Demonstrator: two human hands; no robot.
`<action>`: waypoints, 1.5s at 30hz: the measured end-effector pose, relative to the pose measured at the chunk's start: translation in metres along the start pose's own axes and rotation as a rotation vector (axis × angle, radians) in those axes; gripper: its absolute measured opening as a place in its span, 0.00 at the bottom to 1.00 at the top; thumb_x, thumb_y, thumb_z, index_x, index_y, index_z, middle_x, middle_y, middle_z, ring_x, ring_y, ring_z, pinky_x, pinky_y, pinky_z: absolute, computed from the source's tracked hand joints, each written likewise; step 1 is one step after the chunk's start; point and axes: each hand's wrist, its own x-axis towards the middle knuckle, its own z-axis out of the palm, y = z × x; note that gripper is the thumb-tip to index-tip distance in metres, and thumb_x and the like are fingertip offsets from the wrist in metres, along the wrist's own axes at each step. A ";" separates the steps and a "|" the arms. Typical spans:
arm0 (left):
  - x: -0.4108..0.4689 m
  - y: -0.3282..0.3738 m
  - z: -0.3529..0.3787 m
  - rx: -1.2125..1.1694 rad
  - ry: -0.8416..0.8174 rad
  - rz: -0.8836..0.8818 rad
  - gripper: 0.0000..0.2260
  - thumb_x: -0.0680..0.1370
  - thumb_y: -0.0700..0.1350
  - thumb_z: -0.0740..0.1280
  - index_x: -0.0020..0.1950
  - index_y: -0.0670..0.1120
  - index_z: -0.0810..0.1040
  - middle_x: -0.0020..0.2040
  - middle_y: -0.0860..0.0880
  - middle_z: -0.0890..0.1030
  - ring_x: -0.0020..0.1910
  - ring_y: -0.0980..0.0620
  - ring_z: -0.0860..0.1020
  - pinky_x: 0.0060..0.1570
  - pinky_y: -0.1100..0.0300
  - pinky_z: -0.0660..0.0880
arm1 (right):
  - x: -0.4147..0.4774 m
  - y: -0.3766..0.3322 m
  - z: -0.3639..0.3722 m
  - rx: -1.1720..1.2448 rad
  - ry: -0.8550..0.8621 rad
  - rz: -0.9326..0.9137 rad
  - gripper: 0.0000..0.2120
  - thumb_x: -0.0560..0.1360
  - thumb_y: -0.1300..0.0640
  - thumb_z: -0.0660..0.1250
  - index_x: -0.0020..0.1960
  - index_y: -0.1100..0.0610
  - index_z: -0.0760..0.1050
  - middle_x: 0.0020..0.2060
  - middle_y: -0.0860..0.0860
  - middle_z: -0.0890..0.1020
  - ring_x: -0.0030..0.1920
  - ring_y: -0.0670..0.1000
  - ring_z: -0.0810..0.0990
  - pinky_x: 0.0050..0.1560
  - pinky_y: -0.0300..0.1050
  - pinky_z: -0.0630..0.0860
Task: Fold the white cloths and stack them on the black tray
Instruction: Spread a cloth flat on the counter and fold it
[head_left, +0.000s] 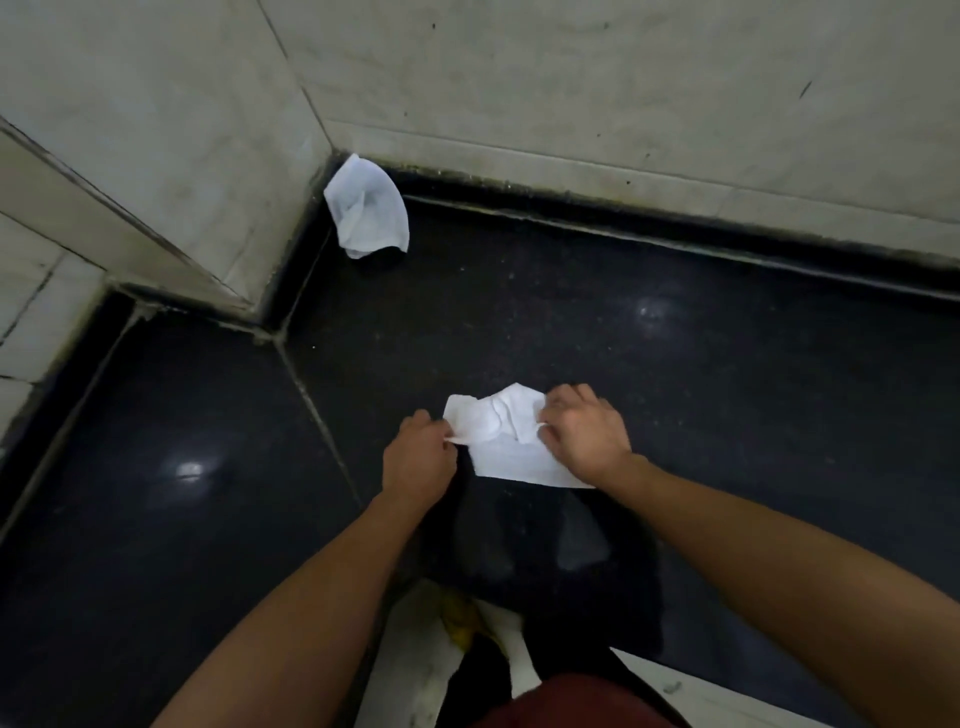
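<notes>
Left hand (418, 457) and right hand (584, 431) pinch opposite sides of a cloth (509, 457), held between them low over the counter (727, 415). Well beyond the grip and to its left, a second cloth (366, 208) sits in the counter's corner, against the wall (571, 78).

Cloth (511, 457): thin white fabric, matt; soft and creased where bunched, smooth across its flat lower part.
Corner cloth (366, 208): thin white weave, slightly sheer, matt and rumpled.
Slab (727, 364): black speckled stone, polished to a gloss, throwing back soft spots of light.
Walls (571, 78): pale tiles with faint marble-like veining, smooth, dull in sheen, flecked with dark marks.
Joints (310, 406): grey grout, rough and matt.
</notes>
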 end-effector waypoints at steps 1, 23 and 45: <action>0.000 -0.003 -0.003 -0.074 0.026 0.006 0.06 0.75 0.42 0.64 0.47 0.44 0.80 0.49 0.50 0.73 0.50 0.52 0.71 0.41 0.57 0.70 | 0.004 0.001 -0.001 0.075 0.001 -0.005 0.13 0.79 0.48 0.60 0.56 0.52 0.80 0.56 0.49 0.77 0.56 0.53 0.74 0.52 0.48 0.74; 0.020 -0.015 -0.022 -0.920 -0.104 -0.595 0.31 0.72 0.46 0.74 0.71 0.46 0.63 0.59 0.46 0.76 0.52 0.47 0.79 0.47 0.52 0.79 | 0.007 0.021 -0.025 0.387 -0.012 0.570 0.22 0.75 0.41 0.64 0.65 0.48 0.70 0.52 0.49 0.83 0.52 0.55 0.81 0.50 0.51 0.77; -0.075 -0.016 0.001 -0.891 -0.277 -0.615 0.03 0.75 0.33 0.67 0.45 0.39 0.79 0.36 0.43 0.79 0.28 0.53 0.76 0.26 0.64 0.73 | -0.069 -0.009 0.002 1.193 -0.048 0.909 0.06 0.70 0.66 0.74 0.38 0.59 0.78 0.34 0.53 0.81 0.31 0.48 0.78 0.29 0.38 0.76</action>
